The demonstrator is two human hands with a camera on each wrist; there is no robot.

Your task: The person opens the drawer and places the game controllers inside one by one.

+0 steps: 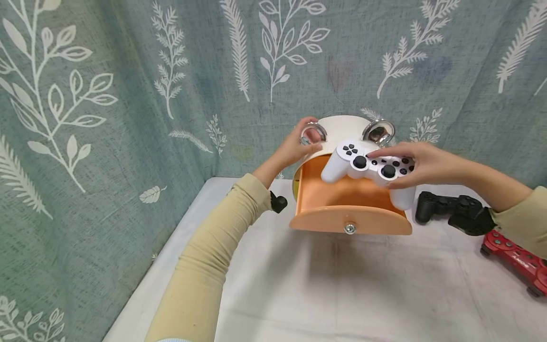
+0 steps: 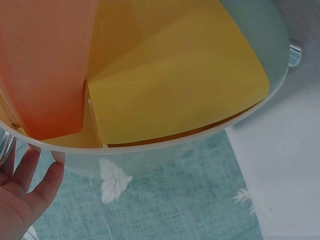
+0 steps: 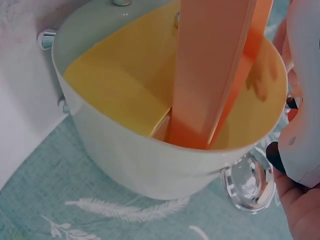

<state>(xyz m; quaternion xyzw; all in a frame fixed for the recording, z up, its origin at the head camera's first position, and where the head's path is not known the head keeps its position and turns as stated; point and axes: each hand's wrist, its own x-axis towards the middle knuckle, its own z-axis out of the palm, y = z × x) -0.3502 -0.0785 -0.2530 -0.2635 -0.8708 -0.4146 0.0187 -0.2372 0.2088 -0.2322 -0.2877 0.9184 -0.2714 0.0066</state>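
A white rounded storage box [image 1: 343, 124] with chrome rings on top stands at the back of the table. Its orange drawer [image 1: 350, 219] is pulled out, with a round silver knob on the front. My left hand [image 1: 297, 145] grips the box's upper left side by one ring; in the left wrist view its fingers [image 2: 44, 187] are at the rim. Over the drawer, my right hand [image 1: 408, 164] holds a white game controller [image 1: 372, 165] by its right side, tilted, sticks and buttons facing up. In the right wrist view the controller [image 3: 306, 145] shows at the right edge, beside the drawer.
A black game controller [image 1: 442, 205] lies on the table right of the box, partly behind my right wrist. Nearer on the right is a red one [image 1: 519, 259], partly covered by the sleeve. A leaf-patterned curtain [image 1: 192, 85] hangs behind and to the left.
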